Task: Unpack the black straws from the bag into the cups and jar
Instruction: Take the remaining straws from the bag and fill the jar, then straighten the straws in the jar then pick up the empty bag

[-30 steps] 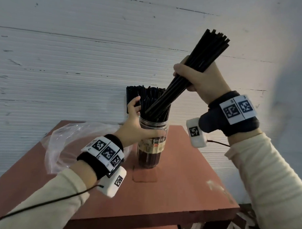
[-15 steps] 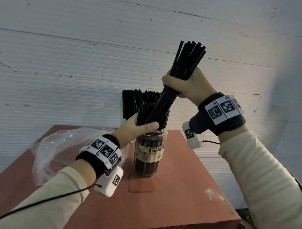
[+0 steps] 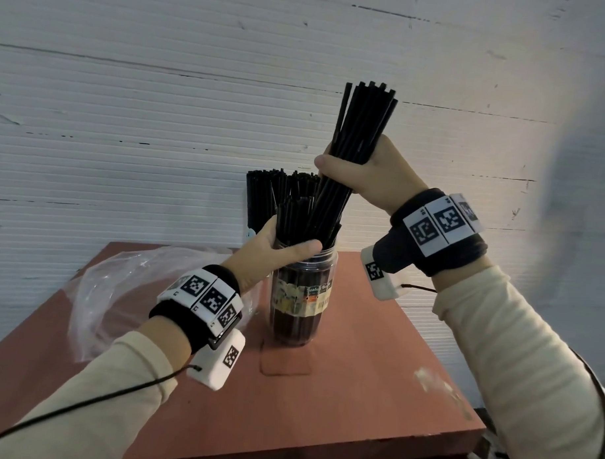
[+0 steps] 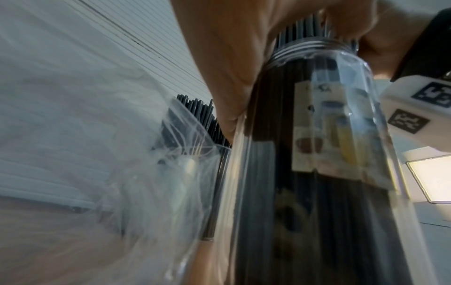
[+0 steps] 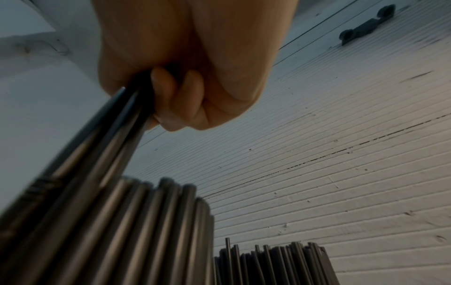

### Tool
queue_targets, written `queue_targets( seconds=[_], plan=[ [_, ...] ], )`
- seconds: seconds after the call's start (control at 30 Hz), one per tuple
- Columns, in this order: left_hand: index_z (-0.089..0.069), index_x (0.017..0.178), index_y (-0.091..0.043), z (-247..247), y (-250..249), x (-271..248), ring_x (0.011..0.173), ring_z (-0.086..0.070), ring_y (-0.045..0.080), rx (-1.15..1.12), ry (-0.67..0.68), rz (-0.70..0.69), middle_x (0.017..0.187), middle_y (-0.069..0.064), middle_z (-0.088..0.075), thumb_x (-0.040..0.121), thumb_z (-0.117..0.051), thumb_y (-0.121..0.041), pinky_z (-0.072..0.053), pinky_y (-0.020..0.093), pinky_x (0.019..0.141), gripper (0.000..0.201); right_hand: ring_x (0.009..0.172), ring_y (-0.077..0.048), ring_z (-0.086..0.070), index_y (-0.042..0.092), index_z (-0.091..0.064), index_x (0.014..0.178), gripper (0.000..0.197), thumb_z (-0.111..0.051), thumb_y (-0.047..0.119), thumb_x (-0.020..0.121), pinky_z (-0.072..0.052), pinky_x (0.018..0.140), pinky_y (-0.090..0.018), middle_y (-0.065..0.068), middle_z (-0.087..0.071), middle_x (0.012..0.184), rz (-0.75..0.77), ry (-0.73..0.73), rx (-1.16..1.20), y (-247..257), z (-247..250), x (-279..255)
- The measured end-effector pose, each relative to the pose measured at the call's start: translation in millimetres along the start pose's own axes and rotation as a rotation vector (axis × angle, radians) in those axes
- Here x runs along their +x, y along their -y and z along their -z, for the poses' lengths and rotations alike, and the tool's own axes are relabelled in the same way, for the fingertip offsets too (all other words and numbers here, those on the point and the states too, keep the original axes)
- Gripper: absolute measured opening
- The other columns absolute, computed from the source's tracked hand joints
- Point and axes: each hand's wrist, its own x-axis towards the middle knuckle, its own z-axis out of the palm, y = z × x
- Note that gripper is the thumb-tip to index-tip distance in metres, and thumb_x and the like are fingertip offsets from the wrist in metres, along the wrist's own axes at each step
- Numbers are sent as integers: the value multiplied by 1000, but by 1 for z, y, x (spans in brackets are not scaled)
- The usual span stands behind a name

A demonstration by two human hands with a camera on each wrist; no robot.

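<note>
Head view: right hand (image 3: 371,176) fisted round a bundle of black straws (image 3: 359,128), its lower ends in the jar (image 3: 302,298) on the red table (image 3: 374,386). Left hand (image 3: 276,252) wraps the straws at the jar mouth. Empty bag (image 3: 121,284) lies left.

Left wrist view: palm against jar (image 4: 317,154); straws fill it.

Right wrist view: fingers (image 5: 175,100) curled round straws (image 5: 117,119).

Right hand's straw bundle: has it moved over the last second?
Yes. The straw bundle has swung from a steep rightward lean to nearly upright and dropped lower into the jar.
</note>
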Motion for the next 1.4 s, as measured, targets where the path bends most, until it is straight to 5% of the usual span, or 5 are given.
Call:
queue_targets(
  seconds=[0.4, 0.6, 0.7, 0.9, 1.4],
  plan=[
    [-27, 136, -25, -5, 4, -13, 120, -56, 9, 13, -62, 60, 130, -5, -55, 51, -83, -46, -47, 40, 104, 104, 76, -4, -65, 3, -64, 91, 31, -64, 34, 91, -51, 69, -20, 0, -67, 81, -93, 179, -29, -17, -28, -15],
    [-41, 140, -28, -5, 5, -20, 122, -55, 9, 66, -128, 26, 135, -8, -56, 57, -82, -55, -46, 42, 104, 96, 125, -7, -45, 22, -20, 146, 80, -68, 43, 85, -44, 93, -16, 5, -38, 143, -26, -126, 39, -1, -19, -27],
    [-43, 138, -29, -7, 7, -23, 120, -58, 12, 39, -184, 29, 131, -10, -59, 54, -86, -56, -48, 42, 102, 97, 137, -9, -33, 21, -18, 150, 73, -60, 37, 93, -34, 109, -23, 2, -31, 151, 109, -244, -31, 9, -19, -24],
    [-41, 140, -23, -12, 5, -27, 121, -56, 14, 28, -251, 29, 133, -8, -57, 50, -86, -57, -47, 41, 103, 106, 114, -13, -54, 9, -55, 131, 37, -54, 20, 95, -33, 92, -3, -4, -57, 127, 246, -279, -309, 6, -34, -4],
    [-47, 137, -24, -16, 2, -29, 117, -59, 9, 40, -219, -7, 124, -8, -65, 62, -79, -52, -46, 40, 104, 87, 119, -12, -54, 10, -57, 130, 40, -61, 17, 91, -31, 98, -2, -1, -57, 130, 261, -251, -316, -11, -51, -39]
  ],
)
